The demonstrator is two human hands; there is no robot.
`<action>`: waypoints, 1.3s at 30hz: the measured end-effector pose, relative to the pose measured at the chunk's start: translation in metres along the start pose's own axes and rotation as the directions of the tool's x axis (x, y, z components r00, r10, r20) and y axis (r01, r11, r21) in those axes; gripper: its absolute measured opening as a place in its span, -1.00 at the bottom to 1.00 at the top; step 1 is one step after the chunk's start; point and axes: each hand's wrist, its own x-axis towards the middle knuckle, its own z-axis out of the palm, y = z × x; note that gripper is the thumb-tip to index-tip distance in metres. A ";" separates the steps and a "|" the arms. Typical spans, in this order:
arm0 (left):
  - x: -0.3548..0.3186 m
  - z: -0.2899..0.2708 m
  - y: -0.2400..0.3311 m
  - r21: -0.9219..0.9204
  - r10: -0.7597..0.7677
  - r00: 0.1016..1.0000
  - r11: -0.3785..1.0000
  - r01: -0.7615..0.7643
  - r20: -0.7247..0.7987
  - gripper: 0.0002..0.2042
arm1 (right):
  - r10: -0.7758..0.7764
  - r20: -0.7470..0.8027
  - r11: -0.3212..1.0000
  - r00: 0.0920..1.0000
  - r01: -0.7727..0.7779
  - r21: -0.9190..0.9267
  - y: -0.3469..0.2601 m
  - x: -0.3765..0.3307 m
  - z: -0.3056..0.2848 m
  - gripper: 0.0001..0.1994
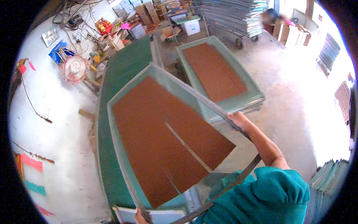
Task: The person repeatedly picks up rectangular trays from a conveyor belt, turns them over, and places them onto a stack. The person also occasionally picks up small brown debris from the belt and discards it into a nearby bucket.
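Observation:
Both my hands grip a large mesh screen [160,81] with a dark frame, tilted in front of my body. On its pale green netting lies a wide brown sheet [149,134], split by a long narrow gap and a shorter slit near the lower edge. My right hand [239,121] is closed round the frame's right side. My left hand [142,215] holds the near left corner, only partly in view at the lower edge. Beneath and left of the screen stretches a long green-topped table [123,67]. The mesh is too fine to make out clearly.
Beyond the screen is a low stack of similar screens [257,89], its top one bearing another brown sheet [214,71]. A tall stack of screens [235,16] stands on a wheeled cart behind. More screens [328,179] lean at the lower right. Along the left wall hangs a hat [75,68].

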 end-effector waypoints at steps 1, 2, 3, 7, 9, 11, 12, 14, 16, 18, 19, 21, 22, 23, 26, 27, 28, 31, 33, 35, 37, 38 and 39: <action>-0.014 0.002 -0.011 0.017 0.002 1.000 1.000 -0.002 0.026 -0.64 | 0.008 -0.016 1.000 1.000 -0.008 -0.009 -0.007 -0.017 -0.012 -0.56; -0.032 0.003 -0.019 0.035 0.006 0.999 0.999 -0.008 0.047 -0.64 | 0.011 -0.026 1.000 1.000 -0.012 -0.007 -0.008 -0.028 -0.026 -0.57; -0.047 0.006 -0.025 0.053 0.003 0.999 0.999 -0.005 0.049 -0.64 | 0.056 0.008 0.998 0.998 -0.056 -0.018 0.003 -0.026 -0.042 -0.60; -0.085 0.046 -0.026 0.074 0.023 1.000 0.997 -0.024 0.007 -0.64 | 0.003 -0.031 1.000 1.000 -0.004 -0.019 0.010 -0.037 -0.084 -0.60; -0.099 0.066 -0.019 0.082 0.058 0.998 0.995 -0.055 -0.039 -0.63 | -0.004 -0.033 1.000 0.999 0.004 -0.008 0.009 -0.039 -0.100 -0.58; -0.106 0.100 -0.008 0.091 0.100 0.992 0.992 -0.092 -0.078 -0.63 | -0.012 -0.062 1.000 0.998 0.011 -0.003 0.016 -0.022 -0.121 -0.57; -0.106 0.120 -0.001 0.097 0.119 0.988 0.989 -0.110 -0.094 -0.63 | -0.012 -0.090 1.000 0.996 0.011 -0.009 0.028 -0.004 -0.134 -0.57; -0.103 0.165 0.016 0.111 0.159 0.980 0.983 -0.146 -0.118 -0.63 | 0.016 -0.121 1.000 0.993 -0.015 0.012 0.035 0.024 -0.159 -0.56; -0.098 0.214 0.037 0.120 0.190 0.972 0.977 -0.174 -0.135 -0.63 | 0.073 -0.128 0.996 0.989 -0.064 0.068 0.024 0.046 -0.184 -0.55; -0.088 0.273 0.061 0.129 0.222 0.966 0.970 -0.205 -0.133 -0.63 | 0.076 -0.158 0.993 0.985 -0.061 0.096 0.020 0.083 -0.218 -0.55; -0.077 0.306 0.072 0.134 0.237 0.964 0.966 -0.221 -0.119 -0.63 | 0.084 -0.193 0.993 0.978 -0.066 0.098 0.016 0.101 -0.237 -0.55; -0.049 0.365 0.096 0.143 0.270 0.960 0.956 -0.257 -0.074 -0.64 | 0.083 -0.266 0.996 0.960 -0.069 0.062 -0.001 0.138 -0.271 -0.56; -0.028 0.398 0.106 0.138 0.285 0.957 0.951 -0.277 -0.044 -0.65 | 0.090 -0.274 0.991 0.958 -0.060 0.116 -0.014 0.155 -0.285 -0.57; -0.005 0.430 0.116 0.159 0.289 0.957 0.946 -0.284 -0.010 -0.66 | 0.103 -0.295 0.990 0.950 -0.069 0.122 -0.021 0.180 -0.305 -0.57; -0.006 0.519 0.173 0.172 0.228 0.973 0.958 -0.230 0.031 -0.69 | 0.135 -0.323 0.984 0.937 -0.090 0.152 -0.043 0.240 -0.355 -0.59; 0.000 0.549 0.182 0.190 0.229 0.971 0.953 -0.238 0.070 -0.70 | 0.158 -0.339 0.982 0.927 -0.111 0.154 -0.045 0.258 -0.372 -0.59; 0.007 0.576 0.192 0.206 0.229 0.968 0.947 -0.247 0.105 -0.71 | 0.185 -0.346 0.977 0.920 -0.136 0.161 -0.044 0.281 -0.387 -0.60; 0.025 0.652 0.216 0.226 0.156 0.982 0.958 -0.176 0.103 -0.71 | 0.260 -0.330 0.957 0.907 -0.196 0.213 -0.053 0.337 -0.414 -0.62; 0.036 0.697 0.222 0.201 0.151 0.983 0.965 -0.170 0.108 -0.71 | 0.308 -0.342 0.945 0.888 -0.244 0.218 -0.052 0.376 -0.432 -0.62; 0.058 0.723 0.221 0.254 0.081 0.982 0.960 -0.122 0.168 -0.71 | 0.307 -0.332 0.946 0.892 -0.248 0.208 -0.050 0.409 -0.444 -0.63; 0.078 0.746 0.220 0.317 0.035 0.983 0.944 -0.092 0.181 -0.68 | 0.329 -0.333 0.943 0.884 -0.287 0.169 -0.050 0.436 -0.448 -0.64; 0.104 0.749 0.208 0.326 0.035 0.992 0.942 -0.074 0.122 -0.68 | 0.332 -0.332 0.942 0.883 -0.296 0.156 -0.048 0.448 -0.449 -0.64; 0.141 0.744 0.185 0.335 0.033 0.998 0.941 -0.052 0.061 -0.68 | 0.336 -0.330 0.942 0.882 -0.306 0.141 -0.043 0.456 -0.450 -0.64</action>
